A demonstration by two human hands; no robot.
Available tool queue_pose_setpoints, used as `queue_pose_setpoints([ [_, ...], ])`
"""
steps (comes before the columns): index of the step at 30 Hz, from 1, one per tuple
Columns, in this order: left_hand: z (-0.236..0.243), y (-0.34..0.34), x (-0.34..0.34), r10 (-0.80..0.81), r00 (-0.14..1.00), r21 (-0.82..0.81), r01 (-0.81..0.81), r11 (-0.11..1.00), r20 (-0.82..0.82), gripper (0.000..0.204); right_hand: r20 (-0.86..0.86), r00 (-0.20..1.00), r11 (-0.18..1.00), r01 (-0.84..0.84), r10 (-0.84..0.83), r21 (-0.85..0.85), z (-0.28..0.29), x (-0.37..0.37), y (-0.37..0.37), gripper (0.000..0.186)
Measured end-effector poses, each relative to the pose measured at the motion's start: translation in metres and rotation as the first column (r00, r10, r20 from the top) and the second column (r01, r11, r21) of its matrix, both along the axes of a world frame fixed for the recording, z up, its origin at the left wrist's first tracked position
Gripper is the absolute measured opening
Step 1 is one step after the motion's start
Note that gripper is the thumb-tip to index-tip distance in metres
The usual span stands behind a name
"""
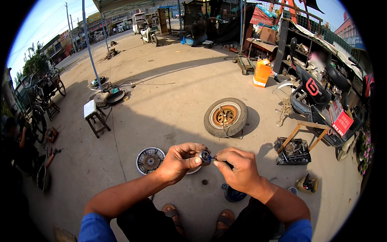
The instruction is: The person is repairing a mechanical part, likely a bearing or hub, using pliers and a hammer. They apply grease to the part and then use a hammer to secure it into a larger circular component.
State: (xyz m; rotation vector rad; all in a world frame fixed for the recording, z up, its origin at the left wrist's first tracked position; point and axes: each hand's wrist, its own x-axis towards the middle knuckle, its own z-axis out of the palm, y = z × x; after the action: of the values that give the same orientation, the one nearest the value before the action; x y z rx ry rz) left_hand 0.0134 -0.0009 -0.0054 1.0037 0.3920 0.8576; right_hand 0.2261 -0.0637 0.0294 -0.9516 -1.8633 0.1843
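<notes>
Concrete ground (169, 113): both hands working above it, a tyred wheel (226, 115) well apart, beyond them.
Black crate (294, 162) toward the ground's right edge; metal cover (150, 160) left of the hands. Left hand (179, 161): fingers curled round a small metal part (204, 156). Right hand (240, 167): thumb and fingertips pinching a thin piece (213, 157) at the part's face; kind cannot be told.
</notes>
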Motion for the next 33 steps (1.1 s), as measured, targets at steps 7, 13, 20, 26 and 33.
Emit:
queue_pose_setpoints([
  [7,0.001,0.000,-0.001,0.027,0.999,-0.010,-0.026,1.000,0.022,0.034,0.038,0.999,1.000,-0.012,0.011,0.022,0.000,-0.003,-0.004,0.015],
  [13,-0.003,0.002,-0.003,0.038,0.999,0.033,-0.038,0.999,-0.006,0.036,0.021,0.999,0.999,-0.036,0.035,0.017,0.001,-0.004,-0.006,0.015],
  [20,-0.001,0.000,0.000,0.048,0.999,0.095,-0.049,0.994,0.019,0.034,-0.354,0.934,0.902,-0.191,0.045,-0.388,-0.009,-0.003,-0.006,0.008],
  [26,0.002,-0.001,0.001,0.080,0.996,0.158,-0.083,0.984,0.029,0.039,-0.731,0.675,0.591,-0.549,-0.103,-0.590,-0.003,0.011,0.006,0.016],
  [33,0.006,-0.007,0.004,0.129,0.991,0.360,-0.109,0.926,-0.033,0.050,-0.889,0.430,0.325,-0.828,-0.156,-0.457,0.004,0.010,0.007,0.022],
])
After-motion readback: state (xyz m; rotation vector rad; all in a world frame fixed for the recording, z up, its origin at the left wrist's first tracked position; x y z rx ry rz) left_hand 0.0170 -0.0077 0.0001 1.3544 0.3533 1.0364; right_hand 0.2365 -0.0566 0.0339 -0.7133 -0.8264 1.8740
